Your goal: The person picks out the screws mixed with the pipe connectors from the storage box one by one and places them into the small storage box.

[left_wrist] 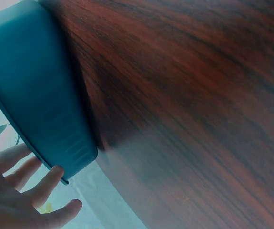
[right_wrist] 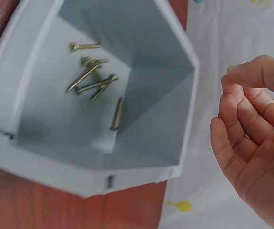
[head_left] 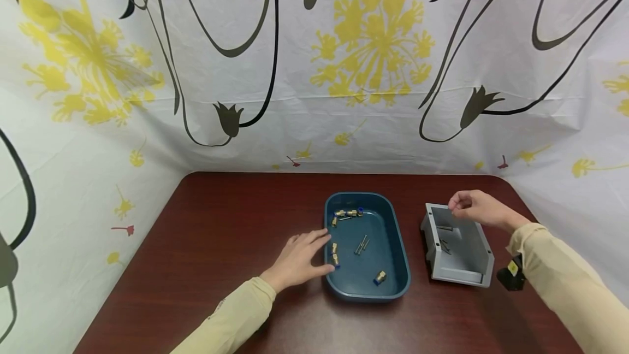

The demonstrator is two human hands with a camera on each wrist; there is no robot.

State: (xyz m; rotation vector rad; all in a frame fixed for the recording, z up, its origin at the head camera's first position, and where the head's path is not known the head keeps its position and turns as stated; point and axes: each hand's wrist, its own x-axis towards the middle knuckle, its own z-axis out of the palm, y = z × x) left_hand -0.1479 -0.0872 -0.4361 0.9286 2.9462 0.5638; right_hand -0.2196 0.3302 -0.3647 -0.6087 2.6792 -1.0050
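Viewing the desk (head_left: 236, 223), I have the blue tray (head_left: 373, 223) left of the grey bin (head_left: 467, 253); my left grip (head_left: 300, 260) is spread and empty at the tray's rim, my right grip (head_left: 474, 207) loosely curled, nothing visible in it. The tray's central screws (head_left: 361, 245) lie left of the right grip, nearer the left, slanting away rightward

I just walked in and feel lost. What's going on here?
A person is working with both hands. The left hand touches the rim of a blue tray holding brass-colored fittings and loose screws. The right hand is raised at a gray bin, fingers curled, with nothing visible in them. Several screws lie inside the bin.
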